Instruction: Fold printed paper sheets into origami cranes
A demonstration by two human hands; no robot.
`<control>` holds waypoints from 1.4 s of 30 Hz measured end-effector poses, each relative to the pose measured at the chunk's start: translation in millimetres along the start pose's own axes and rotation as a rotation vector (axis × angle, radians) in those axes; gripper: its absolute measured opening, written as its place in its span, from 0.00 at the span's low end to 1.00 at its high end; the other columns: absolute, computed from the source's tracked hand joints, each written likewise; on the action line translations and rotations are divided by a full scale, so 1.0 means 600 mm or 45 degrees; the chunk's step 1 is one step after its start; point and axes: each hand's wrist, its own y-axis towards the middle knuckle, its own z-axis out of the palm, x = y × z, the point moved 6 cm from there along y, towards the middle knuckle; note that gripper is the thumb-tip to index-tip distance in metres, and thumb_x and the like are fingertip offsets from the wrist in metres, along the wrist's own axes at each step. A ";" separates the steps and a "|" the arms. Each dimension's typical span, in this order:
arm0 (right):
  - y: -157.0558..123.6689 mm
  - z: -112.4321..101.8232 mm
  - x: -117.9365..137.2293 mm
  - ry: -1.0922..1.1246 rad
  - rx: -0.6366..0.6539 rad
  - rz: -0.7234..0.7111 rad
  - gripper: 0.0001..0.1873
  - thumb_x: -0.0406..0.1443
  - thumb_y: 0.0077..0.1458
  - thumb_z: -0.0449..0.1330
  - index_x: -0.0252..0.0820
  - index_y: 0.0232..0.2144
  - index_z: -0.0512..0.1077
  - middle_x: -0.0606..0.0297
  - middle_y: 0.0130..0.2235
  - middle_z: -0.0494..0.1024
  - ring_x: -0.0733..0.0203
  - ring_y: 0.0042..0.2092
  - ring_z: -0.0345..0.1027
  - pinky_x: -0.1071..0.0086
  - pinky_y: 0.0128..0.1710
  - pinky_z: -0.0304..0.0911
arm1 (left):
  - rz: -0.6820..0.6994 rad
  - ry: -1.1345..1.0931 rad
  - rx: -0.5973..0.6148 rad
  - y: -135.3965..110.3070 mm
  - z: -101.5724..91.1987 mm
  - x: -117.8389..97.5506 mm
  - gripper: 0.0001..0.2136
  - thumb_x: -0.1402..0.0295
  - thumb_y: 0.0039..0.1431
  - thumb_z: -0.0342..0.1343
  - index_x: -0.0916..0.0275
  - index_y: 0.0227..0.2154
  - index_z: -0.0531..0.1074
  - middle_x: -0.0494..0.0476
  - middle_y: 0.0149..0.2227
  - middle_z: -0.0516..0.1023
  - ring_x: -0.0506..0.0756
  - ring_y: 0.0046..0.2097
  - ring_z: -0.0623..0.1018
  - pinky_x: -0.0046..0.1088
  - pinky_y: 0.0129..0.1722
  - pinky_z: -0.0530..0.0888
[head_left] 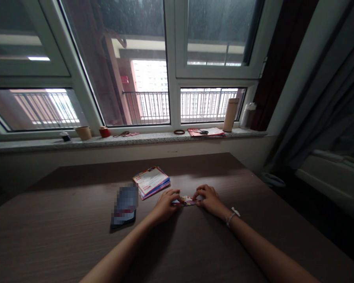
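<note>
In the head view the left hand [165, 204] and right hand [210, 200] meet on the table [76, 236], the fingertips of each pinched onto one end of a small colourful folded paper [187, 201] lying flat between them. A stack of leaflets [151, 181] sits just beyond the left fingers. This looks like a crease being pressed down, and any further fold calls for edges kept aligned under both thumbs.

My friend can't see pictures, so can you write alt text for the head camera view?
A left hand and right hand pinch the ends of a folded colourful paper on a wooden table. A stack of printed sheets and a dark device lie to their left, below a windowsill.
</note>
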 end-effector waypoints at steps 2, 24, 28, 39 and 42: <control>-0.003 -0.002 0.002 0.001 -0.006 -0.010 0.12 0.31 0.45 0.63 0.54 0.33 0.79 0.66 0.48 0.70 0.54 0.53 0.59 0.63 0.55 0.50 | -0.018 0.007 -0.007 -0.002 0.000 0.004 0.09 0.70 0.55 0.60 0.56 0.39 0.78 0.57 0.58 0.69 0.61 0.61 0.63 0.42 0.61 0.59; -0.019 0.003 0.035 -0.223 -0.174 -0.095 0.15 0.49 0.48 0.65 0.47 0.33 0.73 0.63 0.45 0.69 0.53 0.50 0.59 0.60 0.52 0.51 | -0.128 0.170 -0.189 -0.006 -0.001 -0.031 0.08 0.62 0.53 0.61 0.55 0.36 0.77 0.54 0.54 0.72 0.61 0.57 0.66 0.41 0.56 0.64; -0.015 0.006 0.029 -0.206 -0.181 -0.053 0.16 0.50 0.46 0.66 0.48 0.33 0.74 0.63 0.46 0.68 0.52 0.50 0.59 0.60 0.53 0.51 | -0.138 0.170 -0.216 -0.006 -0.001 -0.035 0.07 0.63 0.53 0.61 0.56 0.35 0.77 0.56 0.53 0.73 0.62 0.56 0.66 0.42 0.56 0.63; -0.003 0.009 0.015 -0.163 -0.060 -0.016 0.12 0.43 0.46 0.67 0.49 0.34 0.75 0.65 0.48 0.68 0.54 0.51 0.58 0.62 0.52 0.51 | -0.094 0.075 -0.038 0.007 -0.007 -0.007 0.07 0.66 0.51 0.63 0.53 0.35 0.80 0.54 0.55 0.72 0.61 0.57 0.67 0.39 0.57 0.64; -0.001 0.009 0.010 -0.142 -0.041 0.004 0.10 0.41 0.46 0.67 0.50 0.34 0.75 0.65 0.48 0.68 0.54 0.52 0.57 0.63 0.53 0.51 | -0.088 0.060 -0.018 0.006 -0.008 -0.001 0.08 0.67 0.52 0.63 0.52 0.36 0.80 0.54 0.56 0.72 0.61 0.58 0.67 0.39 0.58 0.63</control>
